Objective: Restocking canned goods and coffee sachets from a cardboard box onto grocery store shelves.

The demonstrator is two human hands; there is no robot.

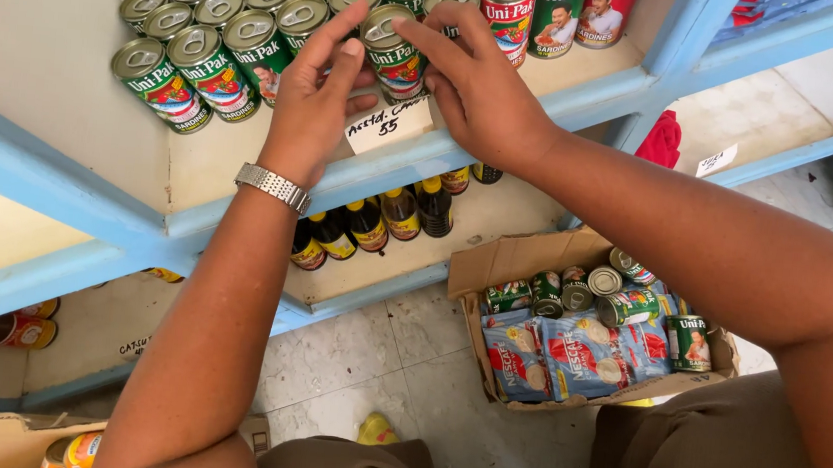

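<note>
Both my hands meet on one green-labelled tin can (393, 53) standing at the front of a cream shelf (223, 152) with a blue edge. My left hand (313, 95), with a metal watch on its wrist, has its fingers against the can's left side and top. My right hand (479, 89) grips the can from the right, fingertips over its lid. Rows of several like cans (215, 71) with pull-ring lids stand to the left and behind.
A handwritten paper tag (386, 121) is stuck on the shelf edge. Dark sauce bottles (367, 225) line the shelf below. An open cardboard box (524, 264) on the tiled floor holds more cans and blue sachet packs (577, 353). Two red-labelled cans (602, 9) stand at right.
</note>
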